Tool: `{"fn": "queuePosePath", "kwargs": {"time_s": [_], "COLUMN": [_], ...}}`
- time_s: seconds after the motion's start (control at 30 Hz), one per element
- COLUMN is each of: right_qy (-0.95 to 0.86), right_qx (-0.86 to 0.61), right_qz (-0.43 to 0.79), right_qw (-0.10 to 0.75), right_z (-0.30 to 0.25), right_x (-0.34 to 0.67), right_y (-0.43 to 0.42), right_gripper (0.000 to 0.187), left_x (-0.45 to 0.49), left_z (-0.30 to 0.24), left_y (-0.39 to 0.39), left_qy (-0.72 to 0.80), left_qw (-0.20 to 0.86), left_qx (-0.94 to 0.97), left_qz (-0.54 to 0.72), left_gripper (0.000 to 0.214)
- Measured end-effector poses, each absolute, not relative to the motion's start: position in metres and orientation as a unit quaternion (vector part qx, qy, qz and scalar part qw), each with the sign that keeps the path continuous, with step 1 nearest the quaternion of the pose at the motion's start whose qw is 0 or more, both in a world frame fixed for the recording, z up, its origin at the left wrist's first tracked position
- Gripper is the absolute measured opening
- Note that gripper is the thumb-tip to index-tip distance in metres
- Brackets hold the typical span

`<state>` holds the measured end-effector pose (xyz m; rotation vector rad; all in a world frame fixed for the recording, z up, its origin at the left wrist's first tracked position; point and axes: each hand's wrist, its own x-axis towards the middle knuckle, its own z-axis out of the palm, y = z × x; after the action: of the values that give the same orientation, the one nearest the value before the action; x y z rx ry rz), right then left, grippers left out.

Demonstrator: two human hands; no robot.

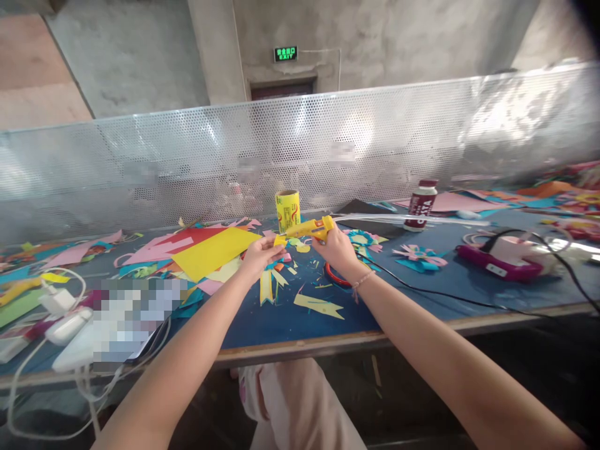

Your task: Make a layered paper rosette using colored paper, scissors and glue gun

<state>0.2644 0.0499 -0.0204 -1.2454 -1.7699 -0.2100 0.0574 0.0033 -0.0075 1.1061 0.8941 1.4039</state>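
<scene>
My right hand (338, 250) is wrapped round a yellow hot glue gun (309, 229), which points left. A long clear glue stick (389, 219) sticks out of its back end to the right. My left hand (262, 255) pinches a small yellow piece of paper (280, 240) right at the nozzle; whether the two touch I cannot tell. Below the left hand lies a pale yellow ribbon-shaped paper strip (266, 287), partly hidden at its top by the fingers. Another notched yellow strip (319, 306) rests on the blue tabletop between my arms.
Behind the glue gun stands a yellow cardboard tube (287, 211). A dark red bottle (420, 205) is farther right, near a paper flower (419, 255) and a purple power strip (499, 262). Yellow sheet (215, 250), phone (135, 319) and white cables lie left. A perforated metal screen (197, 162) borders the back.
</scene>
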Motion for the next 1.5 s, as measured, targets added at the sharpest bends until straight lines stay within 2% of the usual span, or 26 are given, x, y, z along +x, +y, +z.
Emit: {"fn": "queuePosePath", "kwargs": {"time_s": [0.7, 1.5], "right_qy": [-0.736, -0.721], "right_qx": [-0.496, -0.530], "right_qz": [-0.019, -0.016], "right_qw": [0.459, 0.447], "right_z": [-0.0168, -0.0136], "right_x": [0.2637, 0.2639], "right_y": [0.0477, 0.0447], "right_gripper": [0.038, 0.039], "left_x": [0.0585, 0.0528], "left_z": [-0.0058, -0.0022], "left_y": [0.0002, 0.0027], "left_qy": [0.372, 0.377], "left_qw": [0.541, 0.532], "left_qx": [0.469, 0.458], "left_qz": [0.591, 0.605], "left_gripper": [0.030, 0.033]}}
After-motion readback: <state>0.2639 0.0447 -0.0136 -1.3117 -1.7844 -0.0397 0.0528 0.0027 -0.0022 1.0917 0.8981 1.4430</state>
